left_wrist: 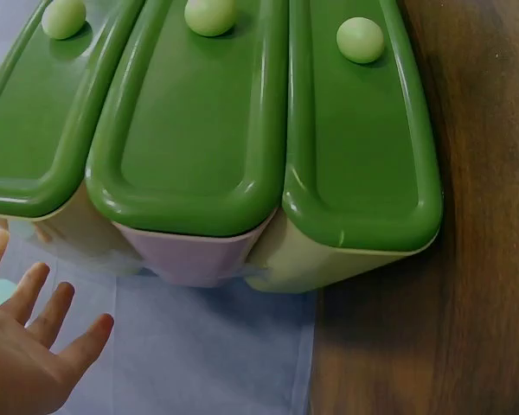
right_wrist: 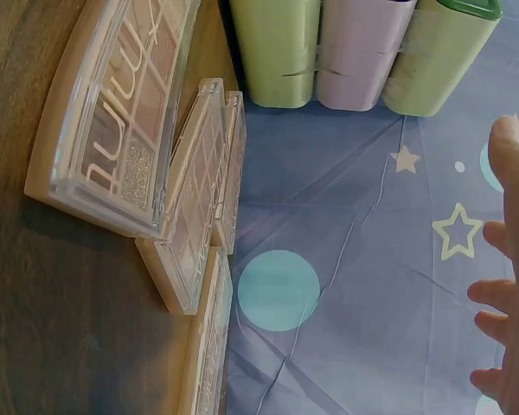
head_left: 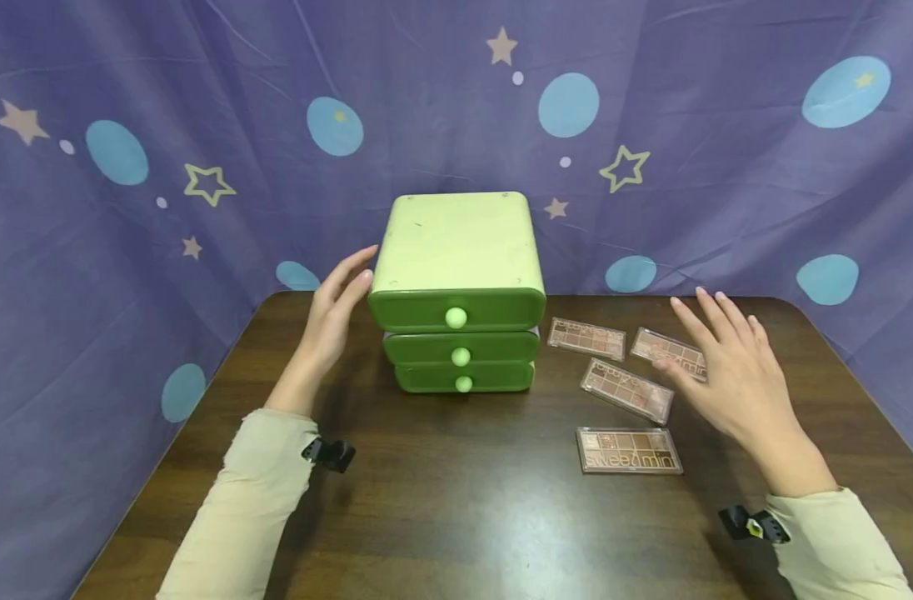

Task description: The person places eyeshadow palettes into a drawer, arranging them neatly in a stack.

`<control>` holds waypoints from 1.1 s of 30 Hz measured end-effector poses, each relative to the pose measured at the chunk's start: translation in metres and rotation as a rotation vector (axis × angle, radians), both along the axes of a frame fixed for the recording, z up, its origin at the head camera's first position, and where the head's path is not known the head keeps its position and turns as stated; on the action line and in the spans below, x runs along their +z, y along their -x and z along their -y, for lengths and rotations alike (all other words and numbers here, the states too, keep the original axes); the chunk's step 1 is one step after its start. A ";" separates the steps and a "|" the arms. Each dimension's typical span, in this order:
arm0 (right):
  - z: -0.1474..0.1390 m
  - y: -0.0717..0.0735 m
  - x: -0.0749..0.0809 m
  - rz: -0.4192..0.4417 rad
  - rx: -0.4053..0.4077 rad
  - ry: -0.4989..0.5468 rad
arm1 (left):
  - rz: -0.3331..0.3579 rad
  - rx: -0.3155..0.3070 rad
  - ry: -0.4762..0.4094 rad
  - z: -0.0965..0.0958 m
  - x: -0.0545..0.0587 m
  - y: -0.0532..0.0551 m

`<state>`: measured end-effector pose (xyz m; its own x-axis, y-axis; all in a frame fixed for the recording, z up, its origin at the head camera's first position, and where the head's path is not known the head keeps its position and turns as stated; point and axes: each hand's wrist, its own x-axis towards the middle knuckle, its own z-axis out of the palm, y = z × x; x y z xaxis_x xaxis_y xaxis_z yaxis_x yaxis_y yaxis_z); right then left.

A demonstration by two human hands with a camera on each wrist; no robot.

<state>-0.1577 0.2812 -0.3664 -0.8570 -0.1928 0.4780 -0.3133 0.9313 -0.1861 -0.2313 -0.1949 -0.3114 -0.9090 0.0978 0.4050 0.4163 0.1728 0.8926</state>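
Note:
A small chest of three green drawers (head_left: 456, 310) with round pale-green knobs stands at the back middle of the table, all drawers pushed in. Beside its left wall is my left hand (head_left: 335, 312), fingers extended and holding nothing; the left wrist view also shows this hand (left_wrist: 35, 337) near the drawer fronts. My right hand (head_left: 734, 375) hovers with spread fingers over the right side, its palm empty. Near it lie several eyeshadow palettes: one in front (head_left: 629, 451), one in the middle (head_left: 627, 390), one beside the chest (head_left: 587, 338), and one partly behind the right thumb (head_left: 662, 348).
A dark wooden table (head_left: 441, 508) carries everything. Behind it hangs a purple curtain (head_left: 441, 100) with stars and blue spots. Each wrist wears a small black camera, such as the left one (head_left: 329, 454).

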 end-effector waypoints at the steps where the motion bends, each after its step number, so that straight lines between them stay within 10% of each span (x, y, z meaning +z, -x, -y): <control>1: 0.000 0.000 0.000 -0.008 0.002 0.003 | 0.010 -0.006 -0.006 -0.001 0.000 0.001; 20: 0.055 -0.016 0.015 -0.331 0.175 0.174 | 0.058 -0.098 0.033 -0.004 -0.005 0.011; 33: 0.126 -0.011 0.016 -0.258 0.359 0.428 | 0.042 -0.055 -0.030 -0.011 -0.009 0.014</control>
<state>-0.1469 0.1555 -0.3504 -0.6207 -0.1935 0.7598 -0.6783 0.6186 -0.3966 -0.2453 -0.1835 -0.3204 -0.9190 0.1359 0.3702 0.3864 0.1235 0.9140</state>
